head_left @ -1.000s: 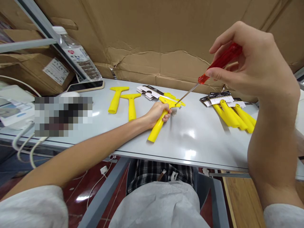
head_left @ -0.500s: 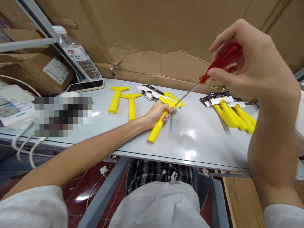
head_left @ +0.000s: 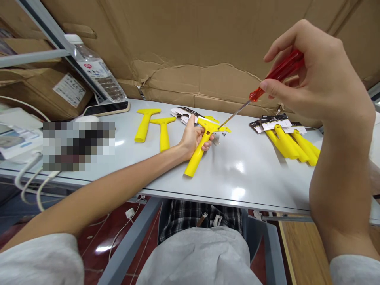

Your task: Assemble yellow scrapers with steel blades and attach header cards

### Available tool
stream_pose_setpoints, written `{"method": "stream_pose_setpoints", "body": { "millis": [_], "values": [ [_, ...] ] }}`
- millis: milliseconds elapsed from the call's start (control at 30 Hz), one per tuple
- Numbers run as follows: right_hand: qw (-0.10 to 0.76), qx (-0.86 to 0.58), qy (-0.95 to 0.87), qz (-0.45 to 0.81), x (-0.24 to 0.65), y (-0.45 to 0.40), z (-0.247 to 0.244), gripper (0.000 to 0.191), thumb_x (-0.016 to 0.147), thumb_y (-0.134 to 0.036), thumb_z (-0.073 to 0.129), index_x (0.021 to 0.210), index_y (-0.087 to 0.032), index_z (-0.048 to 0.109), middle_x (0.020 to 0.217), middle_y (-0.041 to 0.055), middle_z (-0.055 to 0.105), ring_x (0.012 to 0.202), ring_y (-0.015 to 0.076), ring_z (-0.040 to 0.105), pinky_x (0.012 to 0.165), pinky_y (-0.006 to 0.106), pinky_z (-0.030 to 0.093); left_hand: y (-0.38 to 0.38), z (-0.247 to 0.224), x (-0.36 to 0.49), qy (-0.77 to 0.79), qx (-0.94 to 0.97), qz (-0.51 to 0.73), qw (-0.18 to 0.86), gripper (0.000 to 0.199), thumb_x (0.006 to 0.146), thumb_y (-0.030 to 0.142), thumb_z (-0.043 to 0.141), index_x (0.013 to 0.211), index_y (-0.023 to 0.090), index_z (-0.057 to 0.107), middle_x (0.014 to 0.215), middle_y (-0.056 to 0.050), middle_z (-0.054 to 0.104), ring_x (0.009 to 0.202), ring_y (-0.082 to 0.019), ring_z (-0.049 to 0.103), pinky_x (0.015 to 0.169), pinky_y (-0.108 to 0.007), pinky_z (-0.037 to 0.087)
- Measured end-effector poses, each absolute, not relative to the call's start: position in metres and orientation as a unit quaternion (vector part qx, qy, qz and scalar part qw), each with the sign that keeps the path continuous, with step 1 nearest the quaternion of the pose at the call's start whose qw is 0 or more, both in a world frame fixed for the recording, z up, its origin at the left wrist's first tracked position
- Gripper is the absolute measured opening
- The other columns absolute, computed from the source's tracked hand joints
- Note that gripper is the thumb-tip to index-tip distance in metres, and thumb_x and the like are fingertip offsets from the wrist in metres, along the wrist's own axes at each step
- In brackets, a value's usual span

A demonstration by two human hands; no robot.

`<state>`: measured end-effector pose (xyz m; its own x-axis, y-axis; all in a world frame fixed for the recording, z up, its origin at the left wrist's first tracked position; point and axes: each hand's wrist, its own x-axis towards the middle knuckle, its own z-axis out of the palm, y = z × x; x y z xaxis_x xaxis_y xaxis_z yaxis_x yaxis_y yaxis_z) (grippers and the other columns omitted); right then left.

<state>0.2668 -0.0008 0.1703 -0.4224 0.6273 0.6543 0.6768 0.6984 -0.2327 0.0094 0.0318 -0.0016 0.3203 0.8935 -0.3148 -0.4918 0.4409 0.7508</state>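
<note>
My right hand [head_left: 323,75] grips the red handle of a screwdriver [head_left: 283,71], its shaft slanting down to the left. The tip meets the head of a yellow T-shaped plastic scraper [head_left: 197,156]. Around that scraper my left hand [head_left: 190,138] has its fingers curled from behind, with the thumb raised off the front. A small square hole shows below the head. Just past the scraper lie small dark screws [head_left: 224,134], partly hidden. Two more yellow scrapers, one farther left [head_left: 143,126] and one nearer [head_left: 164,134], lie left of my left hand.
Several yellow scrapers with black-and-white cards [head_left: 277,122] lie at the right. More cards [head_left: 185,113] rest behind my left hand. A phone [head_left: 107,107] and a water bottle [head_left: 97,71] are at the back left, by a metal frame. Cardboard [head_left: 178,39] walls the table's back.
My left thumb has lifted off the scraper's front and now points up. The screwdriver's handle has turned slightly in my right hand, its tip staying at the scraper's head.
</note>
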Motion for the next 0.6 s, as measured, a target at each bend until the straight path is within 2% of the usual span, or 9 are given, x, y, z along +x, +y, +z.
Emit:
{"method": "stream_pose_setpoints", "body": {
  "millis": [133, 367, 433, 533, 600],
  "values": [
    [0.363, -0.387, -0.847, -0.039, 0.2657, -0.0018, 0.1707, 0.037, 0.082, -0.029, 0.083, 0.115, -0.045, 0.072, 0.095, -0.0009, 0.074, 0.088, 0.0301, 0.072, 0.071, 0.045, 0.053, 0.0339, -0.0013, 0.0109, 0.381, 0.258, 0.447, 0.767, 0.065, 0.11, 0.071, 0.027, 0.09, 0.018, 0.059, 0.063, -0.009, 0.064, 0.035, -0.014, 0.046, 0.032, -0.024, 0.031],
    [0.338, -0.4, -0.848, -0.089, 0.2638, -0.005, 0.1713, 0.017, 0.092, -0.038, 0.074, 0.107, -0.046, 0.072, 0.092, -0.0006, 0.073, 0.085, 0.0298, 0.071, 0.076, 0.051, 0.054, 0.0335, 0.0009, 0.0137, 0.395, 0.265, 0.438, 0.763, 0.068, 0.112, 0.067, 0.017, 0.089, 0.018, 0.058, 0.062, -0.009, 0.063, 0.034, -0.014, 0.044, 0.031, -0.022, 0.031],
    [0.342, -0.392, -0.851, -0.07, 0.2642, -0.0057, 0.1705, 0.027, 0.089, -0.032, 0.075, 0.112, -0.047, 0.071, 0.097, -0.0011, 0.074, 0.088, 0.0303, 0.072, 0.073, 0.051, 0.054, 0.0337, 0.0002, 0.0133, 0.394, 0.267, 0.436, 0.764, 0.068, 0.111, 0.068, 0.018, 0.09, 0.018, 0.059, 0.062, -0.009, 0.063, 0.034, -0.014, 0.045, 0.031, -0.022, 0.031],
    [0.356, -0.372, -0.857, -0.023, 0.2648, -0.0073, 0.1697, 0.048, 0.08, -0.02, 0.074, 0.119, -0.047, 0.07, 0.114, -0.0025, 0.075, 0.095, 0.0309, 0.074, 0.066, 0.048, 0.052, 0.0346, -0.0016, 0.0124, 0.388, 0.266, 0.433, 0.769, 0.066, 0.11, 0.071, 0.025, 0.092, 0.018, 0.06, 0.062, -0.008, 0.062, 0.035, -0.014, 0.046, 0.031, -0.022, 0.032],
    [0.363, -0.361, -0.859, -0.007, 0.265, -0.0079, 0.1698, 0.053, 0.076, -0.016, 0.074, 0.119, -0.046, 0.07, 0.119, -0.0025, 0.074, 0.099, 0.0313, 0.074, 0.066, 0.047, 0.053, 0.035, -0.0024, 0.0118, 0.386, 0.268, 0.431, 0.771, 0.065, 0.11, 0.071, 0.027, 0.092, 0.018, 0.06, 0.062, -0.008, 0.062, 0.036, -0.014, 0.046, 0.031, -0.022, 0.032]
  ]
}}
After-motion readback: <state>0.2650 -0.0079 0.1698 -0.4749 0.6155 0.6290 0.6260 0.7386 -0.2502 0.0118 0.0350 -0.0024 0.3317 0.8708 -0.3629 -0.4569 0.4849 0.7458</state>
